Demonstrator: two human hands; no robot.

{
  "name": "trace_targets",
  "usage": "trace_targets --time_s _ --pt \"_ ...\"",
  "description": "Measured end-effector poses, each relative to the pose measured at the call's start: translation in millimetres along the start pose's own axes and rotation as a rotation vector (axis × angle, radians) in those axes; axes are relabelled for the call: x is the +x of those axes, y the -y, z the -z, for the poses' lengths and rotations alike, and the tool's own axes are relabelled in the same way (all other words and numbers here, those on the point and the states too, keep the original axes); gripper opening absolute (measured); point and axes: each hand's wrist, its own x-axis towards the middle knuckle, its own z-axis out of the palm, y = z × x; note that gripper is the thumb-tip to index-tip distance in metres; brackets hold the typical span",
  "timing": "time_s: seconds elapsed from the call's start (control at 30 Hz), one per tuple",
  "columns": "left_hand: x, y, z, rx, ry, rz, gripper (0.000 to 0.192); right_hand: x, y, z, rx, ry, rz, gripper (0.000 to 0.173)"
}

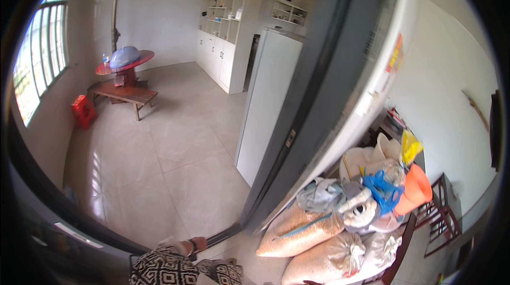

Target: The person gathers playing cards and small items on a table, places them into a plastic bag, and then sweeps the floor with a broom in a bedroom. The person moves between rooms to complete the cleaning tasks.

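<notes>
What appears to be my left hand (200, 244), with a dark band at the wrist, shows at the lower edge above black-and-white patterned clothing (163, 265). It overlaps the dark door track (223, 237) in the picture; contact is unclear. Its fingers look curled, but whether they hold anything cannot be told. My right hand is out of view. Before me is a doorway with a dark frame (314, 82), opening onto a tiled room. Filled sacks (322, 259) lie to the right, with plastic bags, a blue bag (382, 191) and an orange bucket (414, 191) on top.
A tall pale refrigerator (269, 101) stands behind the frame, near a white shelf cabinet (225, 34). Further left are a round red table (147, 56) bearing a blue dome cover (125, 57), a wooden bench (127, 91) and a red stool (83, 111). Wooden chairs (442, 221) stand far right.
</notes>
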Motion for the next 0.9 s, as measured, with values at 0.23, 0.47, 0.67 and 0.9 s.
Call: trace_targets --time_s 0.23,0.47,0.67,0.9 --pt "68 -205 34 -0.449 -0.581 -0.180 0.021 -290 47 -61 -0.109 -0.580 -0.372 0.019" --pt "28 -481 -52 -0.339 0.226 -0.481 0.024 -505 129 -170 0.115 -0.870 -0.748 0.023" --pt "-13 -625 -100 0.186 0.412 -1.014 0.025 -594 150 -246 0.274 -1.113 -0.930 0.026" --pt "-81 -813 -141 0.381 0.633 -1.273 0.029 -753 119 -193 0.226 -1.499 -0.942 0.025"
